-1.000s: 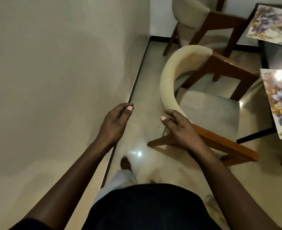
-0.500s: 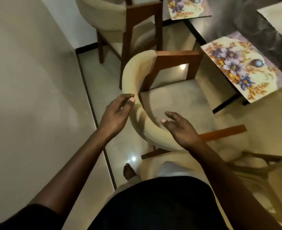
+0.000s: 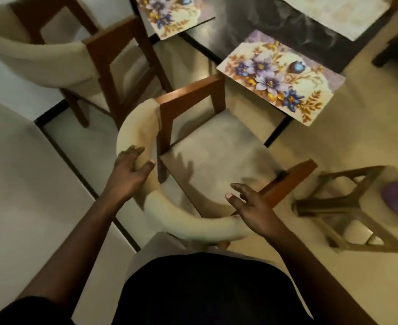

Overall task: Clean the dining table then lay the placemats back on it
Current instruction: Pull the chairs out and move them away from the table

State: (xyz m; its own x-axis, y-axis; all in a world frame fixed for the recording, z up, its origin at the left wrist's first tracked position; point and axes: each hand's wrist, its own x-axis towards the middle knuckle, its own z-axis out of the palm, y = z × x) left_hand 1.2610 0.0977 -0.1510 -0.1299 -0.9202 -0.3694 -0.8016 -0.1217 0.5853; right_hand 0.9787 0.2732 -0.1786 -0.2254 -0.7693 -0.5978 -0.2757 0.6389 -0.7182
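Inspecting this moment from my remote station, I judge the task barely begun. The dark counter (image 3: 251, 24) still carries its mats. The nearest placemat (image 3: 280, 78), a floral one, lies at the near corner with its edge hanging past the rim. A second placemat (image 3: 169, 12) of the same pattern lies further along, and a pale third placemat (image 3: 333, 12) sits on the far side. None has been lifted. I see no cloth or cleaner in either hand, and I cannot tell whether any wiping has been done.

The left hand (image 3: 127, 174) grips the chair (image 3: 216, 148) by its cream backrest (image 3: 134, 127), fingers (image 3: 134, 150) over the outer curve and thumb on the inner face. The right hand (image 3: 251, 207) is spread and holds nothing. It hovers near the other end of the backrest; contact is not clear.

My finding is that the step in hand is getting this chair clear of the counter for access. Remaining work is to lift all the mats, wipe the surface and relay them.

Also noted are a second chair (image 3: 41, 50) near the wall and a stool (image 3: 348, 207) on the floor to the right.
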